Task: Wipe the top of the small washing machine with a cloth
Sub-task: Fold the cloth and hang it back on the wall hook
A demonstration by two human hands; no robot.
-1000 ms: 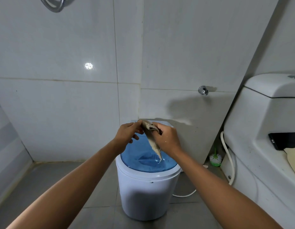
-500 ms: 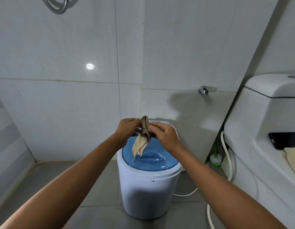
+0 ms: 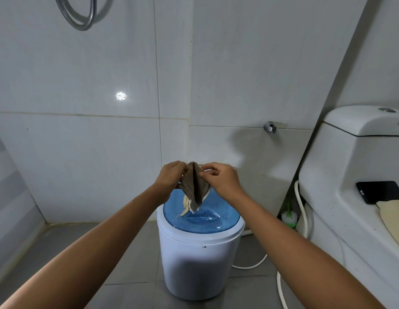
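My left hand [image 3: 169,178] pinches the left edge of the cloth [image 3: 195,188], fingers curled round it. The cloth hangs folded between both hands, its frayed pale end dangling just above the blue lid [image 3: 202,219] of the small washing machine [image 3: 197,264], apart from it. My right hand [image 3: 221,181] pinches the cloth's right edge between thumb and fingers. Both forearms reach over the machine, which stands on the grey floor below. Further right, a white hose [image 3: 302,210] runs down beside the toilet [image 3: 354,175], with a green brush [image 3: 289,217] by the wall and a dark phone [image 3: 380,191] lying on the toilet.
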